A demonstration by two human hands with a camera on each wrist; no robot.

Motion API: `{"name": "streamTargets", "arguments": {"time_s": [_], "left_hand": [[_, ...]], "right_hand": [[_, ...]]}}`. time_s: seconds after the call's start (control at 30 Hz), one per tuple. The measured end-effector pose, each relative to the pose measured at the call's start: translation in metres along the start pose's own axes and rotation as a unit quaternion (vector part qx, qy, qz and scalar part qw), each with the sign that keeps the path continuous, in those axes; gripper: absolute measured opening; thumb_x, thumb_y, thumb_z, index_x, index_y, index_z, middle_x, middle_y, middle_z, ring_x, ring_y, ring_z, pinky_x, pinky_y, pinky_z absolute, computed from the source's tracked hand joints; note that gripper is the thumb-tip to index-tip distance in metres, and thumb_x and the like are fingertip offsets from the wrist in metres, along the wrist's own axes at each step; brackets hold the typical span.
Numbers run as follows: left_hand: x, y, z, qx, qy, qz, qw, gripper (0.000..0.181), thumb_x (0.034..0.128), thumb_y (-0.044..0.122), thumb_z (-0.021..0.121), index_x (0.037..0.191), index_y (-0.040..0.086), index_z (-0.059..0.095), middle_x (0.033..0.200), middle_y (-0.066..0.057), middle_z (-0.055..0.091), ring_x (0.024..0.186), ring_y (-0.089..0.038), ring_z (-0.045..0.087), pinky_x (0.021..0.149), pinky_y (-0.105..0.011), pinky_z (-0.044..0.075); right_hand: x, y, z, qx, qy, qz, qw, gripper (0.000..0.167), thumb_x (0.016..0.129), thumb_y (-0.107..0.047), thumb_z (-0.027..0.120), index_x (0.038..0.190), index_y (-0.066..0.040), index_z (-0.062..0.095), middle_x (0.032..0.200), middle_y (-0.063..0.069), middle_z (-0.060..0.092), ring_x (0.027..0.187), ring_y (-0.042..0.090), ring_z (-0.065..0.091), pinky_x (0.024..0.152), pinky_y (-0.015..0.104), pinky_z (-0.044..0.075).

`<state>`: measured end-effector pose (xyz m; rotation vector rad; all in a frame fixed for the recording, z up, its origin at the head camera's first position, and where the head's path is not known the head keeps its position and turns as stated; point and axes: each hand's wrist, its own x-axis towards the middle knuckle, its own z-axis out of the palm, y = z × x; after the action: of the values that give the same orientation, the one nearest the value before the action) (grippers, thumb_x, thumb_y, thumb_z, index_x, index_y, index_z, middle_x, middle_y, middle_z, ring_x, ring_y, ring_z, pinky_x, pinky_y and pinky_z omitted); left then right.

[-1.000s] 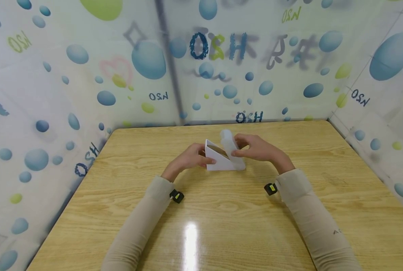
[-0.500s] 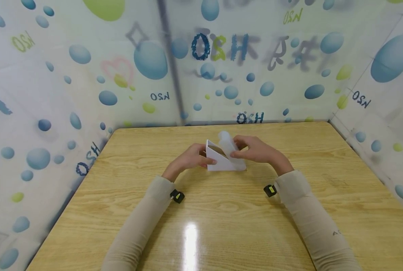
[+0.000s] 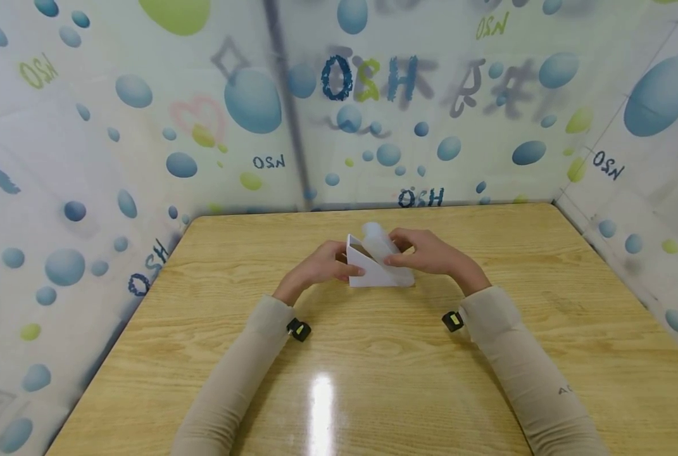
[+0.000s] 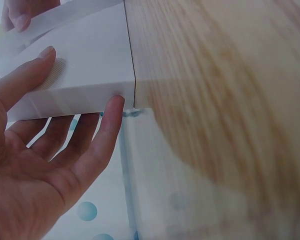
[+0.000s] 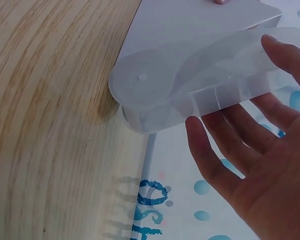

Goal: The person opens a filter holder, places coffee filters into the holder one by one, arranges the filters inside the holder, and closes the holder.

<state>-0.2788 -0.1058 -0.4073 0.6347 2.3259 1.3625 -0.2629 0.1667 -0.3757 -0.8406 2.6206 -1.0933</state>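
Observation:
A white box (image 3: 367, 273) with a slanted open top stands on the table, a brownish interior showing through the gap. At its right end pivots a translucent plastic lid (image 3: 377, 242), tilted partly over the opening. My left hand (image 3: 323, 263) grips the box's left end; in the left wrist view the thumb (image 4: 37, 70) lies on the side face and the fingers reach round the end. The lid is held by my right hand (image 3: 430, 251), with the thumb on one face and the fingers (image 5: 240, 135) along its outer edge in the right wrist view.
The wooden table (image 3: 373, 367) reaches back to a printed wall sheet (image 3: 339, 152) with blue and green dots. Small black devices (image 3: 299, 330) sit at both sleeve cuffs. A light reflection shines on the near tabletop.
The lid has swung left and down towards the box's opening, with my right hand following slightly left. My left hand and the box stay nearly in place.

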Motion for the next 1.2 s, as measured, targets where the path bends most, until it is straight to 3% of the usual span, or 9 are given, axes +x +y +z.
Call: {"name": "streamTargets", "arguments": {"time_s": [1.2], "left_hand": [[-0.0011, 0.0009, 0.0001, 0.007, 0.001, -0.006, 1.0000, 0.034, 0.0929, 0.019, 0.077, 0.125, 0.011, 0.069, 0.114, -0.010, 0.075, 0.095, -0.021, 0.072, 0.081, -0.042, 0.062]], "right_hand": [[0.0039, 0.0010, 0.0075, -0.010, -0.012, 0.010, 0.9998, 0.037, 0.096, -0.034, 0.073, 0.127, -0.016, 0.062, 0.125, 0.007, 0.072, 0.114, 0.024, 0.067, 0.099, 0.050, 0.054]]}}
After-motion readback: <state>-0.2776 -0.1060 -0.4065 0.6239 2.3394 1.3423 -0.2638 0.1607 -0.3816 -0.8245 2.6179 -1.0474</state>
